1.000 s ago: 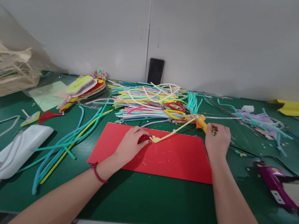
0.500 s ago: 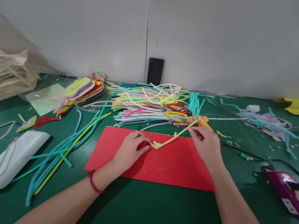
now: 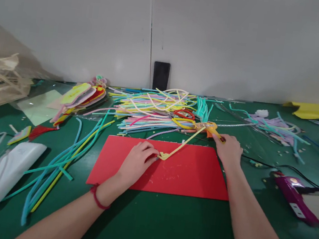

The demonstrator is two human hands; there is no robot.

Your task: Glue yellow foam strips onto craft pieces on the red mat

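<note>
A pale yellow fuzzy strip point(image 3: 184, 144), coiled or folded at its near end, slants up over a red board point(image 3: 187, 175). My left hand point(image 3: 138, 160), with a dark red cord on the wrist, pinches the folded end between thumb and fingertips. My right hand point(image 3: 229, 149) is closed around the handle of an orange glue gun point(image 3: 209, 127) behind the board's right side. The strip's far end reaches to the glue gun. Scissors point(image 3: 183, 119) with red and yellow handles lie just left of the gun, on a heap of pastel strips point(image 3: 149, 108).
Loose teal, blue and yellow strips point(image 3: 61, 165) lie left of the board, beside a white power strip point(image 3: 5, 177) with cables. A purple socket block point(image 3: 293, 197) sits at right. A black phone point(image 3: 161, 76) leans on the wall. Felt flower pieces point(image 3: 81, 96) are at back left.
My right hand has let go of the strip's far end and moved right onto the glue gun's handle. My left hand keeps its pinch. The view has shifted slightly.
</note>
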